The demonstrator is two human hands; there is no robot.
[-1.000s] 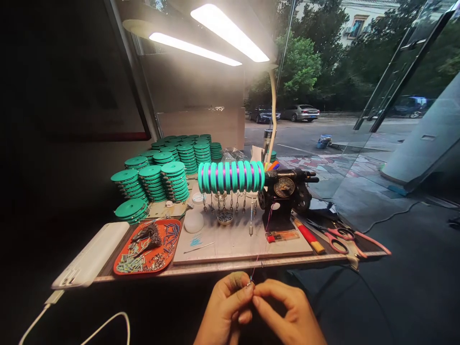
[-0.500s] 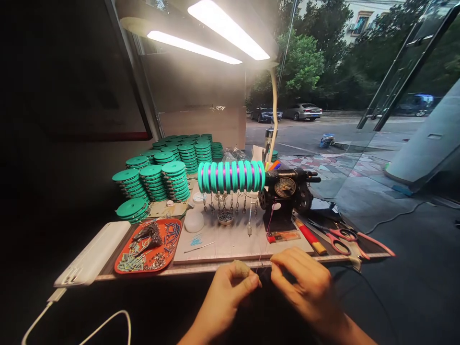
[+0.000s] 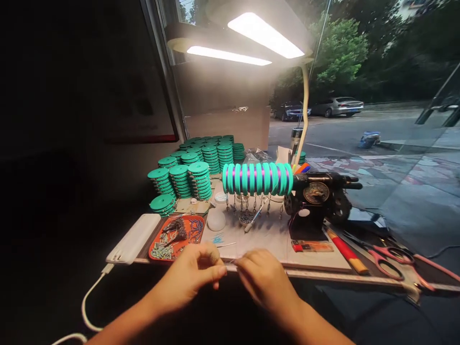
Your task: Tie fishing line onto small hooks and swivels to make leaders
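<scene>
My left hand (image 3: 192, 275) is in front of the board's near edge, thumb and fingers closed in a pinch. Close to it on the right, my right hand (image 3: 266, 280) is closed too, fingertips pressed together. A very thin line (image 3: 230, 261) shows faintly between the fingertips; any small part on it is too small to make out. Beyond the hands, a row of turquoise foam rings (image 3: 257, 178) sits on the shaft of a black winding machine (image 3: 316, 194). Small metal pieces (image 3: 254, 205) hang below the rings, and a longer, slender piece (image 3: 256, 218) hangs tilted.
An orange tray (image 3: 158, 258) of small parts lies left, beside a white power bank (image 3: 134, 237). Behind stand stacks of green discs (image 3: 199, 179). A lighter (image 3: 312, 246), a red-and-yellow handle (image 3: 347, 251) and pink-handled scissors (image 3: 386, 263) lie right. A lamp (image 3: 266, 36) hangs overhead.
The view has turned left, so the bench appears further right. Both hands have moved left relative to the bench, still close together. The long hanging piece now swings at a slant.
</scene>
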